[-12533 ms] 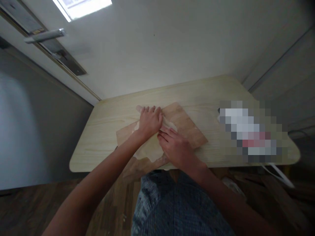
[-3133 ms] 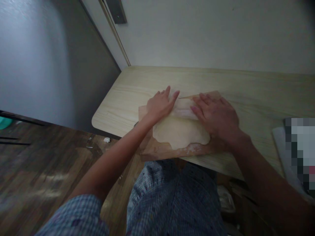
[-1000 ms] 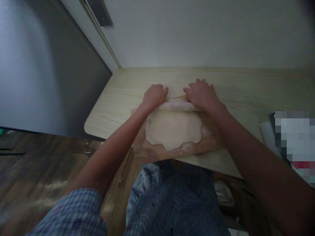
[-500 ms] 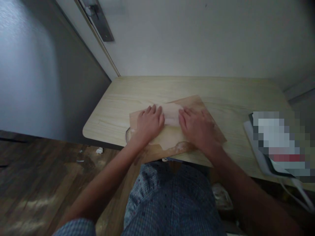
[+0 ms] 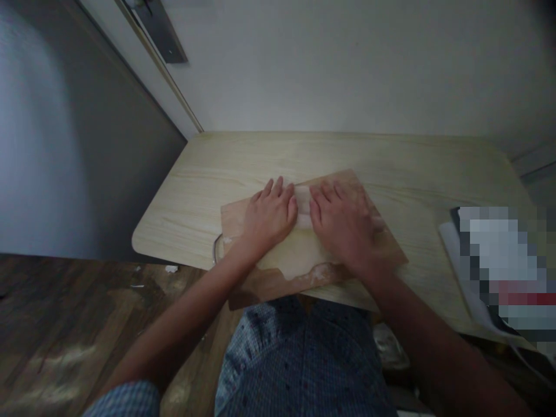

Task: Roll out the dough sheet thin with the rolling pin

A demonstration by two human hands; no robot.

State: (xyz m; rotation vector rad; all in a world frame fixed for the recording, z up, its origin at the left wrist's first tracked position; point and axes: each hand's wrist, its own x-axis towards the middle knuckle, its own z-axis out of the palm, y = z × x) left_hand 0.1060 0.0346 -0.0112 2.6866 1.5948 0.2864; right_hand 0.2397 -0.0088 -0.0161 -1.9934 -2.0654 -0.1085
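Note:
A wooden board (image 5: pixel 256 288) lies aslant on the table, its near edge overhanging the front. On it is a thin pale sheet of dough (image 5: pixel 297 252). Across the dough lies a pale dough-covered roll (image 5: pixel 303 204); a rod-like end like a rolling pin's shows past my right hand. My left hand (image 5: pixel 270 215) presses flat on the roll's left part, fingers stretched forward and apart. Close beside it, my right hand (image 5: pixel 341 219) lies palm down on the roll's right part, fingers extended. Both palms hide much of the roll.
The pale wooden table (image 5: pixel 182 202) meets a white door behind. A metal handle (image 5: pixel 216 249) sticks out from the board's left side. At the right of the table lies a blurred-out flat item (image 5: pixel 504 260). Paper scraps (image 5: pixel 171 269) lie on the floor.
My hands have come closer together on the roll, and less of it shows between them. My left fingers reach further forward. The view has shifted slightly.

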